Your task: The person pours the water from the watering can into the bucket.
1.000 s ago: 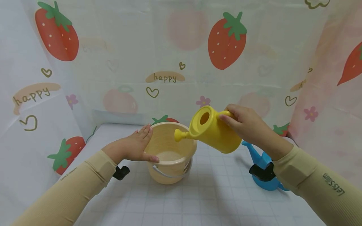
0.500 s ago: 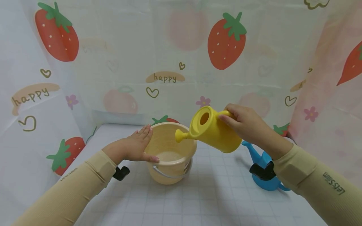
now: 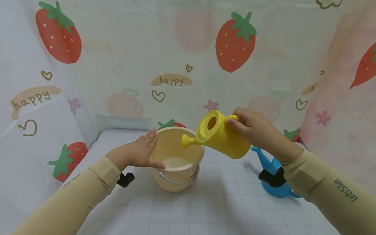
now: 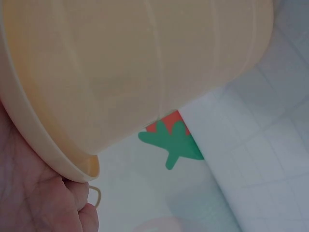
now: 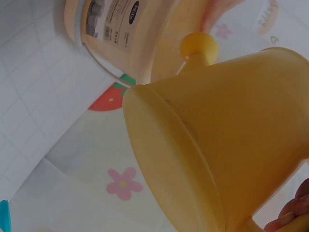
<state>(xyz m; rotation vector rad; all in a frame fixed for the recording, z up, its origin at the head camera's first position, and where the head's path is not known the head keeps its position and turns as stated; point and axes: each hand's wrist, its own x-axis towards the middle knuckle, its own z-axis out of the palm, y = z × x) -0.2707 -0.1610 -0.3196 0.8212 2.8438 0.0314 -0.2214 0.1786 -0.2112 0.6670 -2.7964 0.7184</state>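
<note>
Nearest: two beige sleeves coming in over the gridded white table. Black wrist camera mounts showing under both forearms.

Left hand resting flat against the near-left rim of the beige bucket, fingers straight, thumb lying along the lip, steadying rather than gripping. Left wrist view showing the palm against the rim and the bucket's smooth wall. Bucket standing upright at table centre, white bail handle hanging down its front, printed label on the side. Probably thin, light plastic, likely sliding or tipping if nudged; holding best at the rim or by the bail.

Right hand gripping the yellow watering can by its rear handle, fingers curled round it. Can held in the air, tilted left, spout tip hovering over the bucket's right rim; no stream visible. Seeming rigid, smooth, light plastic, slippery if wet; handle being the sure grip.

Further right, blue watering can sitting on the table, partly hidden by the right forearm.

Behind: strawberry-print curtain hanging all round.
</note>
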